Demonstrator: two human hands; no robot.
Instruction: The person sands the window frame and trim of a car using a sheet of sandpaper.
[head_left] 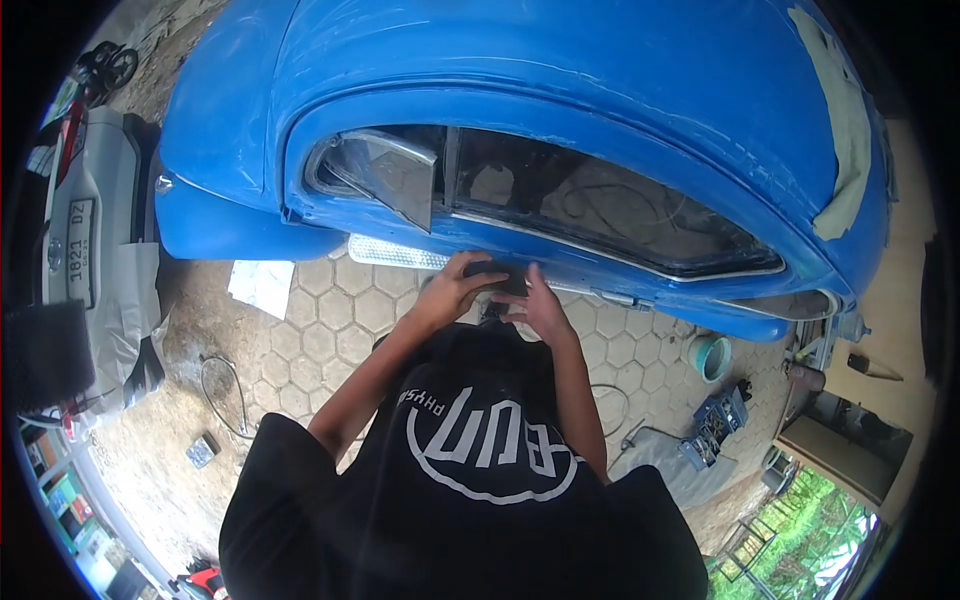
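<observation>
In front of my chest, a small dark flat piece (512, 277) is between my two hands, close to the side of a blue car (620, 140). My left hand (455, 293) is closed on its left side, with the fingers curled over the edge. At the right edge, my right hand (545, 308) grips it, with one finger pointing up and others reaching beneath. What the piece is made of cannot be made out. Just beyond the hands is the car door, with its small vent window (395, 180) swung outward. The blue paint looks dull and scratched.
Hexagonal paving (325, 310) lies underfoot, with a white sheet (262, 287) at left. To the right are a teal bucket (710, 358) and an open blue toolbox (715, 425). A hose (225, 395) lies on the ground. A silver car (110, 210) stands at far left.
</observation>
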